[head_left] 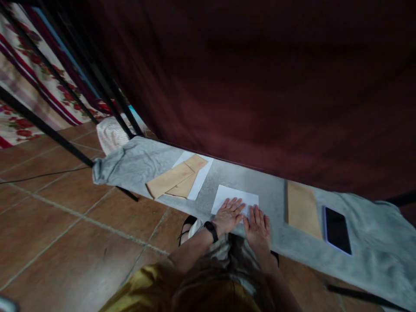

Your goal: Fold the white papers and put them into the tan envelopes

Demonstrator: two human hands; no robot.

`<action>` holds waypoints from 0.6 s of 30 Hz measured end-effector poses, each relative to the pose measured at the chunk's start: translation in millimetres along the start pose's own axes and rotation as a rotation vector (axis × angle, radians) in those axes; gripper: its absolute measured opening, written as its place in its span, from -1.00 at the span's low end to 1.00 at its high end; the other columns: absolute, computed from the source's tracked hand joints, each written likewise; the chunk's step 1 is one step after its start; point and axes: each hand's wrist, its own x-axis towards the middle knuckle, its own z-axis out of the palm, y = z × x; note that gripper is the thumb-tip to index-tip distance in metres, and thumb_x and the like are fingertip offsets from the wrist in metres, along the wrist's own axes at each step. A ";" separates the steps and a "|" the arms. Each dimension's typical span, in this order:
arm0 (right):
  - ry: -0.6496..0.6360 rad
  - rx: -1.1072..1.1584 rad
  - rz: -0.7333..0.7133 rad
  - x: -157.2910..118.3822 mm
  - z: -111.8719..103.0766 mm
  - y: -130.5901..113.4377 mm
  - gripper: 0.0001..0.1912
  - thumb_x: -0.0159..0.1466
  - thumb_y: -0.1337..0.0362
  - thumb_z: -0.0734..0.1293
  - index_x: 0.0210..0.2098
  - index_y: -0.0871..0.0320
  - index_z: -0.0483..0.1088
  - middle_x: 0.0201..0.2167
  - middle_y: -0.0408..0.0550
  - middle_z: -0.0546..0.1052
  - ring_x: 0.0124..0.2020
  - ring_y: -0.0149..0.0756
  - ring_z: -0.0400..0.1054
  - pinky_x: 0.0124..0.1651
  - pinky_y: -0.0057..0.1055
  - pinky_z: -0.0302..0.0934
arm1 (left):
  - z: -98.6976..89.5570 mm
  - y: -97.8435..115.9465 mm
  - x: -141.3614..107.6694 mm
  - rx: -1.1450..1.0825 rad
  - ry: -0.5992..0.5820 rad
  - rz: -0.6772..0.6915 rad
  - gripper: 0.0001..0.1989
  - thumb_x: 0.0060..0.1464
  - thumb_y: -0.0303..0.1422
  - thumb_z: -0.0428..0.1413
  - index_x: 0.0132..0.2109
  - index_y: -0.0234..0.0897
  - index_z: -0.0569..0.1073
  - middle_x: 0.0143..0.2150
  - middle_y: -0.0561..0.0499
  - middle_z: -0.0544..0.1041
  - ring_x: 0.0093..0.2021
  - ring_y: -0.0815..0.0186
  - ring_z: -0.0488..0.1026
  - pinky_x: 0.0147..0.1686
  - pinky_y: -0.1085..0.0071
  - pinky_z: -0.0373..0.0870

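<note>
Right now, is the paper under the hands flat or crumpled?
Flat: the paper lies smooth on the gray cloth, left hand and right hand resting on it. Whether it is folded double, I cannot tell.

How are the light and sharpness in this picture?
Head view: dim overall, the maroon curtain darkest toward its top; pale glare on the tiled floor at lower left; floral fabric softly blurred; left hand and right hand slightly soft but readable.

Head view: from above, facing forward and down toward bench (273, 196).
</note>
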 end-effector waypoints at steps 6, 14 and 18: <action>0.026 0.001 -0.012 1.2 -3.6 -1.2 -0.39 0.48 0.19 0.07 0.46 0.26 0.00 0.44 0.27 0.11 0.40 0.06 0.06 0.37 0.12 -0.08 | 2.4 -18.0 19.5 0.029 0.024 -0.031 -0.42 0.42 -0.07 -0.27 0.44 -0.14 0.15 0.49 -0.05 0.14 0.49 0.16 0.01 0.44 0.01 -0.12; 0.031 0.007 -0.040 1.7 -9.4 -3.0 -0.43 0.48 0.25 0.06 0.44 0.22 0.06 0.44 0.26 0.13 0.40 0.06 0.07 0.35 0.15 -0.05 | 3.3 -35.7 33.0 0.062 0.070 -0.128 -0.41 0.40 -0.07 -0.23 0.45 -0.19 0.14 0.48 -0.09 0.17 0.49 0.15 0.02 0.43 0.03 -0.09; 0.004 0.010 -0.027 3.1 -14.0 -3.6 -0.45 0.46 0.25 0.11 0.42 0.14 0.12 0.44 0.19 0.14 0.39 0.06 0.09 0.36 0.15 -0.06 | 0.6 -45.4 26.4 0.072 0.096 -0.218 -0.40 0.39 -0.10 -0.22 0.45 -0.23 0.13 0.47 -0.11 0.17 0.49 0.14 0.02 0.43 0.04 -0.07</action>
